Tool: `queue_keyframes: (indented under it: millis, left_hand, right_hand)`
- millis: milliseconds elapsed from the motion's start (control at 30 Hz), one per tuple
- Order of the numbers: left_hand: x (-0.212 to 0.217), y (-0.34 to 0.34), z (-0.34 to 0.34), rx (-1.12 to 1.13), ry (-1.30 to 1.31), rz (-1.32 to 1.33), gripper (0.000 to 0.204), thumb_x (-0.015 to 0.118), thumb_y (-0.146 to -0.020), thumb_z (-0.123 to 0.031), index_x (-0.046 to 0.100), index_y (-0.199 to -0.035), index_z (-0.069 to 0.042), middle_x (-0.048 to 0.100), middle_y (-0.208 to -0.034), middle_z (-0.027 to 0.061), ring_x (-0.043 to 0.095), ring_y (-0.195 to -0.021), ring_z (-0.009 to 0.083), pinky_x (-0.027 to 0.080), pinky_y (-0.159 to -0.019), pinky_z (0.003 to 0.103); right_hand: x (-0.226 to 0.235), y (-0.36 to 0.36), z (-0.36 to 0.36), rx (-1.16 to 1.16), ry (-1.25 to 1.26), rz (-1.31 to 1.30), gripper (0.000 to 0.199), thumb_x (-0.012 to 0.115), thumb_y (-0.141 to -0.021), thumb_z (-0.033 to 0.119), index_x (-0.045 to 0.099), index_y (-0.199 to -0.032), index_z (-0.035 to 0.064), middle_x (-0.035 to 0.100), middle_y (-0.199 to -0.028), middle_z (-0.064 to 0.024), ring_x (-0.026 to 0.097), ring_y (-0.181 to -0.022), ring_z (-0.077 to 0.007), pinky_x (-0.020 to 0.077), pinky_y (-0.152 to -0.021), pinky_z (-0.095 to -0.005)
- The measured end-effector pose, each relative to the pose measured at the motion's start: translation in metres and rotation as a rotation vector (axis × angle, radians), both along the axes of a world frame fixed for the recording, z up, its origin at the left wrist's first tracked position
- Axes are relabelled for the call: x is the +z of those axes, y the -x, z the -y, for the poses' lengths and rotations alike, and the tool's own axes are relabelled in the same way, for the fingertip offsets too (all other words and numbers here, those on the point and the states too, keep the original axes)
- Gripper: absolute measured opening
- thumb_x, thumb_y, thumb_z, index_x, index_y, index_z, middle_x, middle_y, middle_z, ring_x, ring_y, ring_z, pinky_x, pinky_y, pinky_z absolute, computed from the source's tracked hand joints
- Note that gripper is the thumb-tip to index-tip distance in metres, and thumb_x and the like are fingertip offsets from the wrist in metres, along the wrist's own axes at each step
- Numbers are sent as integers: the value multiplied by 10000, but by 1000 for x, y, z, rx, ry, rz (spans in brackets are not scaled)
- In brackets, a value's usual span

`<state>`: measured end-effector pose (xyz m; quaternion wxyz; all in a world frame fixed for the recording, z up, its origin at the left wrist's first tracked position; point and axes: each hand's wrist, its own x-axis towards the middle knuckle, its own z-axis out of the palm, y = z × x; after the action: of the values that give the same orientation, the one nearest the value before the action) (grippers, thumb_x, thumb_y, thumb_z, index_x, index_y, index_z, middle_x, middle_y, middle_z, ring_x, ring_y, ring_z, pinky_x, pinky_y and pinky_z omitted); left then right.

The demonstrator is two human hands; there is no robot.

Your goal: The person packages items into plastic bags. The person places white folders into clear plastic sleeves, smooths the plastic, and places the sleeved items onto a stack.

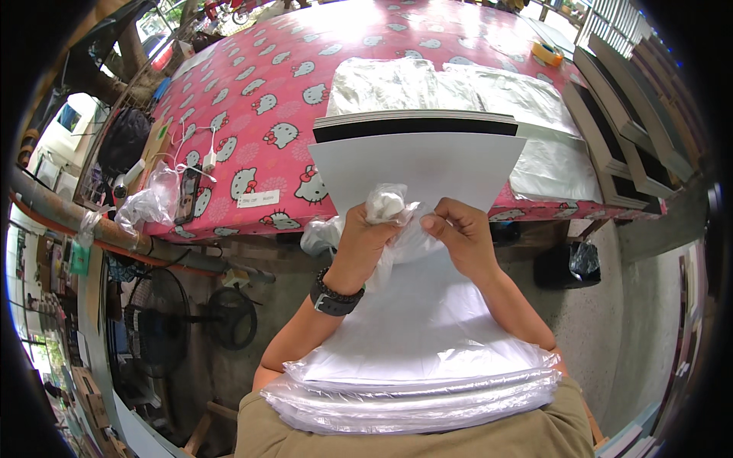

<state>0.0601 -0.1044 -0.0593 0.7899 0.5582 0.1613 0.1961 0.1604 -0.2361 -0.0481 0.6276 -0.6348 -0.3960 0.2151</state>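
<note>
A bunched-up piece of clear plastic wrap (388, 203) is gripped in my left hand (357, 243), its fingers closed around it. My right hand (466, 238) pinches the same plastic a little to the right, thumb against fingers. Just beyond both hands, a stack of black and white boards (416, 126) rests at the table's near edge, a white sheet (420, 162) facing me. Across my lap lie white sheets in clear plastic (412, 382). A black band sits on my left wrist.
Flat plastic packets (385, 88) cover part of the pink patterned table (252, 99). A phone (188, 195) and white cord (208, 156) lie at the left. Boards (603, 153) and a tape roll (547, 53) are at the right. Below stand a fan (156, 320) and black bin (561, 267).
</note>
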Motion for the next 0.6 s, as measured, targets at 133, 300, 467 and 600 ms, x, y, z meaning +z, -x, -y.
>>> queue_keyframes:
  millis: [133,300,467,600]
  left_hand:
    - [4,-2,5,23,96,19,97,546,-768,-63,580,-839,-6,548,-740,-12,472,-645,47,362,-563,196]
    - [5,-3,6,-34,-5,-25,146,534,-815,-106,581,-906,-2,559,-803,-6,484,-732,54,390,-663,205]
    - [-3,-2,2,-43,14,54,141,540,-831,-159,566,-857,-23,543,-766,-18,488,-716,56,389,-642,208]
    - [7,6,2,-159,148,122,184,547,-837,-225,525,-786,-49,500,-685,-35,477,-628,58,381,-575,217]
  right_hand:
    - [-7,3,-6,-63,-110,-38,166,573,-812,141,552,-751,-11,508,-568,-14,423,-543,-67,359,-509,-222]
    - [0,4,-2,-44,86,-8,113,532,-825,85,548,-773,-14,497,-550,-33,427,-500,-83,365,-482,-215]
    - [2,1,-2,-196,95,314,59,499,-824,36,536,-810,-7,470,-535,-68,436,-475,-101,370,-481,-204]
    - [8,4,-1,-218,131,215,43,520,-802,28,535,-812,-12,528,-616,-67,483,-534,-114,394,-524,-217]
